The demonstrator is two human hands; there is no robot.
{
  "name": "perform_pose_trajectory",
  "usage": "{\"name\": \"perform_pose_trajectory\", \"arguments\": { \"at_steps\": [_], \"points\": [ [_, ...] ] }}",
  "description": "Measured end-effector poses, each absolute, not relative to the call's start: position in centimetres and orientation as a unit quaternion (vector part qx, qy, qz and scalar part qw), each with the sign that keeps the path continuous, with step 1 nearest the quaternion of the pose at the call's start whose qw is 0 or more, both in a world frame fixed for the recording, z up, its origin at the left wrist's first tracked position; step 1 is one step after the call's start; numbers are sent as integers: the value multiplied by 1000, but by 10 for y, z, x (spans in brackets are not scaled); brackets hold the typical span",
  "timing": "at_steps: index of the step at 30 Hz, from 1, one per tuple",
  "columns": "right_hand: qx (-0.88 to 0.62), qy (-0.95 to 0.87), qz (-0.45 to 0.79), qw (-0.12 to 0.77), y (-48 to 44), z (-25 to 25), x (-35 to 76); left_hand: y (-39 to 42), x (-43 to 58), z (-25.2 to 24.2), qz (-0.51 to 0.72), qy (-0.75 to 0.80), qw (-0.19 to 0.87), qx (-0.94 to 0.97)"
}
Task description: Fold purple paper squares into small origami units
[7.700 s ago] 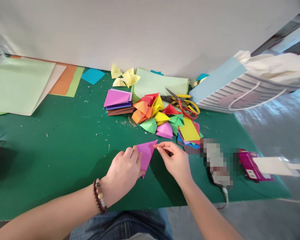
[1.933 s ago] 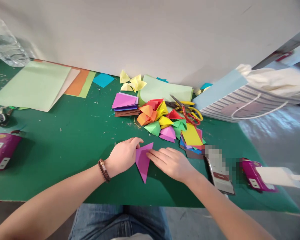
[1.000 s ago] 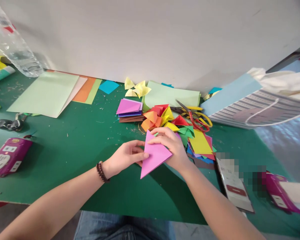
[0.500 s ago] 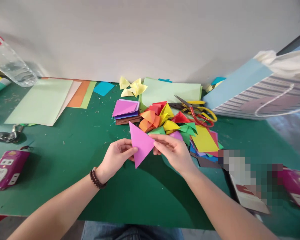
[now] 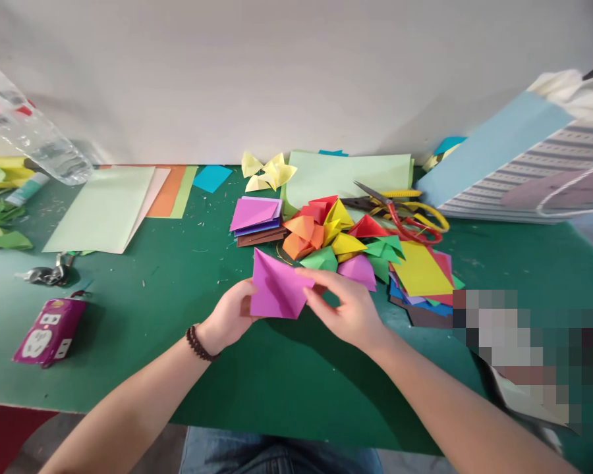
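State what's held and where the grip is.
Folded pink paper: the left hand has its grip on the left edge, the right hand on the right corner.

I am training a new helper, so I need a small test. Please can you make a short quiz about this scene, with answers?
1. True or false: the bead bracelet is on the left wrist.
2. Which colour is the folded paper between the left hand and the right hand: pink, yellow or blue?
3. Which red-handled tool lies to the right of the pile of folded paper pieces?

Key: 1 true; 2 pink; 3 scissors.
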State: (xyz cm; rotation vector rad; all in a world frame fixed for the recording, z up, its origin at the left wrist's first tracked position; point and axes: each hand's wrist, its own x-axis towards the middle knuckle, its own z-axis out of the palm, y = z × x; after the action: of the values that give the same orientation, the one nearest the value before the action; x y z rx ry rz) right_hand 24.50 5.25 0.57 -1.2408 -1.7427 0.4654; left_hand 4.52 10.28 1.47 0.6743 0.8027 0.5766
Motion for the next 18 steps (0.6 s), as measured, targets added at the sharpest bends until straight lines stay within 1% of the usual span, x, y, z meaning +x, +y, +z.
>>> {"name": "perform_pose_trajectory", "arguments": {
  "at_steps": [3, 6, 9, 14, 16, 18],
  "points": [
    [-563, -621, 268, 475, 54, 1, 249, 107, 42, 15, 284, 398, 827, 278],
    [-544, -640, 300, 452, 57, 1, 253, 108, 42, 16, 278, 389, 836, 271],
    [-503, -692, 275, 440, 59, 2, 254, 107, 44, 15, 294, 372, 840, 263],
    [-454, -742, 194, 454, 58, 1, 251, 104, 46, 14, 305, 372, 837, 259],
    [-459, -721, 209, 475, 59, 0, 252, 104, 46, 16, 290, 374, 839, 268],
    [-483, -667, 264, 503, 61, -1, 255, 105, 44, 19, 271, 368, 839, 297]
  ]
}}
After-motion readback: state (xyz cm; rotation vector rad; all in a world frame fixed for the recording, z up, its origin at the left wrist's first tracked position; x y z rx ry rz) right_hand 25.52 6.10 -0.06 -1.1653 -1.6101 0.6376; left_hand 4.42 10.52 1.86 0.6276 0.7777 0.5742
